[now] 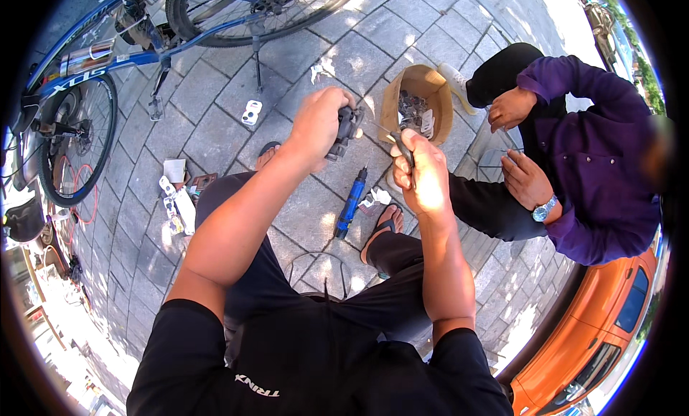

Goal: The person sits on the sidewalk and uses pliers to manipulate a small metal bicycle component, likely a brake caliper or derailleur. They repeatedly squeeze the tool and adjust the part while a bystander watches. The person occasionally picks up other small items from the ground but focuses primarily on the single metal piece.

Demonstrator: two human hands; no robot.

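My left hand [323,123] is closed around a black, blocky mechanical part [347,132], held up above the paving; its exact kind I cannot make out. To its right, my right hand [425,165] grips a dark-handled hand tool [403,152] that looks like pliers. A thin, wire-like line [377,126] runs between the tool's tip and the black part; whether it touches both is unclear. Below the hands, a blue and black cordless screwdriver [350,204] lies on the ground between my feet, beside crumpled white paper [376,197].
A cardboard box [390,104] of small parts stands beyond my right hand. On the right sits a person in a purple shirt [588,143], hands near the knees. A blue bicycle [194,39] spans the upper left. Small packages [178,201] lie left; an orange car [588,330] is lower right.
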